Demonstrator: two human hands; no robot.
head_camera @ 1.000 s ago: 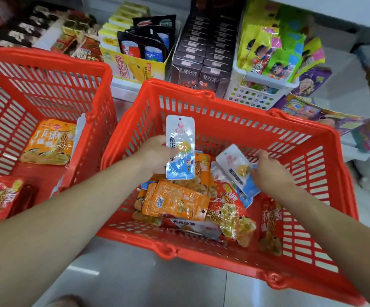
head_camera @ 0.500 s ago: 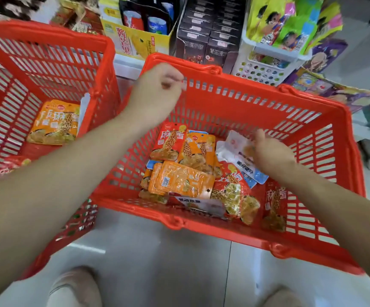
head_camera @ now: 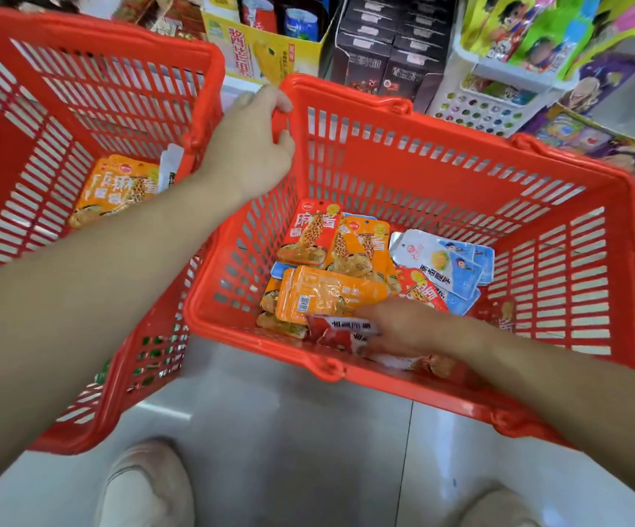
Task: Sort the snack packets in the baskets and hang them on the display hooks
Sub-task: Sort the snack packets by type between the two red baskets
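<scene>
Head camera looks down on a heap of snack packets (head_camera: pixel 350 268) lying on the bottom of the right basket (head_camera: pixel 460 154), a red plastic one with slatted walls. On top of the heap an orange packet (head_camera: pixel 327 294) lies barcode up. Two more orange-red ones lean behind it, and a few blue-and-white packets (head_camera: pixel 449 260) are fanned out toward the right wall.

The right hand (head_camera: pixel 407 329) is down inside this basket near its front wall, fingers closed on a red packet (head_camera: pixel 340 330) with a white strip of print. The left hand (head_camera: pixel 251 146) is up at the basket's far-left corner, fingers curled over the rim there, so the two hands are well apart.

Just beside it stands the left basket (head_camera: pixel 99 70), also red, the two touching or nearly so. It holds another orange packet (head_camera: pixel 114 192) flat on the bottom, with a pale one standing against the wall next to it.

Behind both baskets runs a low shelf with a yellow carton (head_camera: pixel 266 51), stacked black boxes (head_camera: pixel 384 51) and a white perforated tub (head_camera: pixel 490 104) stuffed with bright cartoon bags (head_camera: pixel 536 28). Both baskets sit on the pale, glossy floor (head_camera: pixel 289 431), where the toes of two light shoes (head_camera: pixel 148 488) show at the bottom edge.
</scene>
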